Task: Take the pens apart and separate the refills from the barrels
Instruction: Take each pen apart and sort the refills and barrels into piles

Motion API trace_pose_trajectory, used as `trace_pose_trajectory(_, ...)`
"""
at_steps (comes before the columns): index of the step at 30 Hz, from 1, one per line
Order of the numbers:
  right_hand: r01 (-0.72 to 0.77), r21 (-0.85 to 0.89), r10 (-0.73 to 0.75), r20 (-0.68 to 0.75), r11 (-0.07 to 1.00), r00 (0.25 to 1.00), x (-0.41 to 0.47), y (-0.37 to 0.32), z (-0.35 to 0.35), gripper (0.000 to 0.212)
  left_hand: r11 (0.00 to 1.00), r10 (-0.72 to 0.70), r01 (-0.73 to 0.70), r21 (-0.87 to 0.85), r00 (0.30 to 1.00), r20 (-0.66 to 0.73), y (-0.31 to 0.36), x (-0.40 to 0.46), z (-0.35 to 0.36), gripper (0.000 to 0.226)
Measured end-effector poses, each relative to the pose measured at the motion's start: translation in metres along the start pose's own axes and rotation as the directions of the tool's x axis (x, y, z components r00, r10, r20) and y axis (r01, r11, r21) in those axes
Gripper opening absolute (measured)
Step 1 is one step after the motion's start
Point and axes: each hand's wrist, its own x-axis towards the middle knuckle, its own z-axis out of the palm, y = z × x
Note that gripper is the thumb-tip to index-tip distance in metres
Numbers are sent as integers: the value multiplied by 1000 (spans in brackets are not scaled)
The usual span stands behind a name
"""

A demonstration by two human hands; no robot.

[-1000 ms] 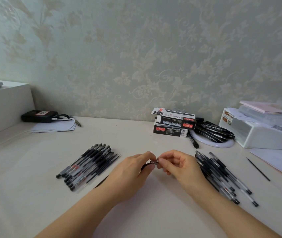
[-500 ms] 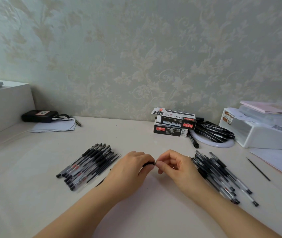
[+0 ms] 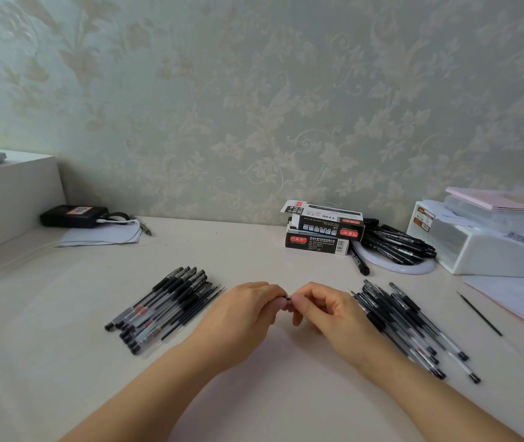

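Head view shows me two black-and-red cardboard pen boxes stacked near the wall, the top one with its end flap open; I cannot see what is inside either. Just to their right a round white plate carries a heap of capped black marker pens, and one marker lies half off its rim on the table. Further right a white plastic organiser tray holds papers and a pink booklet.

At the middle of the pale cream table my left hand and right hand meet fingertip to fingertip. Both have fingers curled, pinching the two ends of one thin black pen part; only a sliver of it shows between the thumbs, so I cannot tell whether it is a barrel or a refill.

Left of the left hand lies a neat row of clear-barrelled black gel pens, with thin black refills along its near side. Just beside the right wrist sits a looser pile of clear black-tipped pens. A single thin black refill lies apart, near white paper sheets at the right edge.

Open tabletop stretches between the hands and the boxes, and at far left up to a black device with a white cable
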Motion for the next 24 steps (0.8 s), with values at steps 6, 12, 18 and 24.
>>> trace_pose_trajectory(6,10,-55,-7,47,998,999,-2,-1,-1,15,999,15,-15,33,1000,24,-3,-1,-3,19)
trace_pose_trajectory(12,6,-104,0,63,995,998,-3,-1,-2,21,997,34,-32,70,999,-29,-4,-1,-8,13)
trace_pose_trajectory(18,-24,-114,28,32,993,999,0,5,2,51,997,53,-49,65,997,-62,-1,-1,-7,4)
trace_pose_trajectory(24,22,-82,-20,27,996,999,1,8,2,12,998,9,-4,62,997,-76,-2,-1,-6,6)
